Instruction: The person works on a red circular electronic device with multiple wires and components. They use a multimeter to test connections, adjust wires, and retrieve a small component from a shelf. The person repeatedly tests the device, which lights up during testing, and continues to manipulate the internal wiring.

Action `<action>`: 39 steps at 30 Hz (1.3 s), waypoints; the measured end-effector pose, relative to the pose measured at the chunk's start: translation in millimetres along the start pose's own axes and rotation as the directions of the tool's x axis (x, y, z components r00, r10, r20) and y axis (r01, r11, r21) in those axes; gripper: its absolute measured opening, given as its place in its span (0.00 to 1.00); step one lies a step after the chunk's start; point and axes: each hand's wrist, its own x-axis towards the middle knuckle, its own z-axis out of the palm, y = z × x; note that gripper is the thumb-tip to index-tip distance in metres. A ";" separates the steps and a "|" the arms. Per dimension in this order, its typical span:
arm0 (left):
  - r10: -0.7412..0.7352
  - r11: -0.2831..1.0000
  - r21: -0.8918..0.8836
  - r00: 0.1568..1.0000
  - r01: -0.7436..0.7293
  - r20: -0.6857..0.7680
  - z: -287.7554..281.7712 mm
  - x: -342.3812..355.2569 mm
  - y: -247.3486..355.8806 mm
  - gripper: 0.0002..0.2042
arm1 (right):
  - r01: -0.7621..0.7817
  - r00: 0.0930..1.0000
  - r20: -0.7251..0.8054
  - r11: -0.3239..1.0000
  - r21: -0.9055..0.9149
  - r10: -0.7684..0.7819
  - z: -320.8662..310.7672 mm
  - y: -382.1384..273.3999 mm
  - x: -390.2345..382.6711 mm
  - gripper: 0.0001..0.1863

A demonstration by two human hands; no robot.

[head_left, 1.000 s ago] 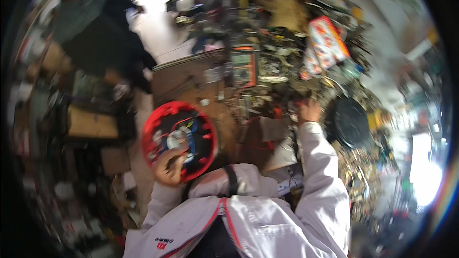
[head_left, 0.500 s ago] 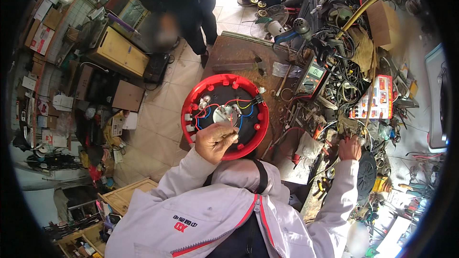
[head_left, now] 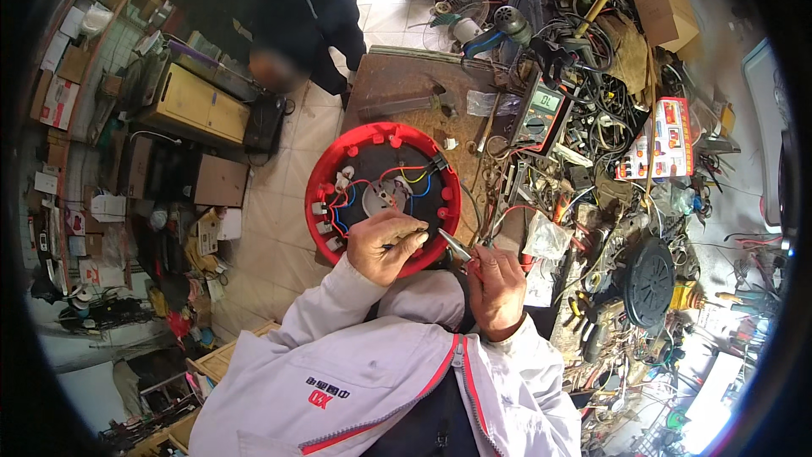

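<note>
A red round housing (head_left: 451, 190) with a dark inside, coloured wires and a central metal part (head_left: 376, 196) lies at the edge of the wooden bench. My left hand (head_left: 382, 244) is over its lower part, fingers pinched on something small that I cannot make out. My right hand (head_left: 496, 286) grips pliers (head_left: 455, 245), their pointed metal jaws close beside my left fingertips at the housing's lower right rim.
A person (head_left: 288, 0) in dark clothes stands beyond the bench (head_left: 402, 76). A multimeter (head_left: 537, 118), printed box (head_left: 660, 140), black round disc (head_left: 650, 283), tangled cables and tools crowd the right. Cluttered shelves (head_left: 72, 118) and a yellow cabinet (head_left: 203, 101) line the left.
My right hand has moved left and down from the clutter to beside my left hand, now with pliers in it. My left hand stays pinched over the housing.
</note>
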 end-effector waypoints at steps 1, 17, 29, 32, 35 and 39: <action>0.001 1.000 0.005 1.000 -0.001 -0.001 -0.3 0.0 4.3 0.06 | 0.018 1.000 -0.013 0.999 -0.045 -0.019 1.6 -0.8 0.9 0.18; 0.020 0.988 0.150 0.999 -0.027 0.048 -5.4 4.4 11.1 0.09 | 0.150 0.986 -0.041 0.963 -0.226 -0.163 10.8 4.6 1.8 0.23; 0.016 0.992 0.120 0.999 -0.022 0.051 -3.3 2.8 8.1 0.09 | 0.170 0.982 -0.037 0.955 -0.242 -0.185 11.5 7.5 0.6 0.26; 0.014 0.989 0.148 0.998 -0.024 0.069 -4.7 4.1 11.0 0.09 | 0.172 0.982 -0.032 0.954 -0.246 -0.185 10.9 8.0 -0.7 0.26; 0.023 0.990 0.139 0.998 -0.031 0.060 -3.2 2.7 8.9 0.09 | 0.179 0.981 -0.026 0.953 -0.245 -0.191 9.0 8.0 -0.3 0.27; 0.040 0.984 0.170 0.997 -0.051 0.071 -2.8 4.9 10.0 0.09 | 0.178 0.982 -0.016 0.953 -0.246 -0.188 8.5 9.3 -0.3 0.27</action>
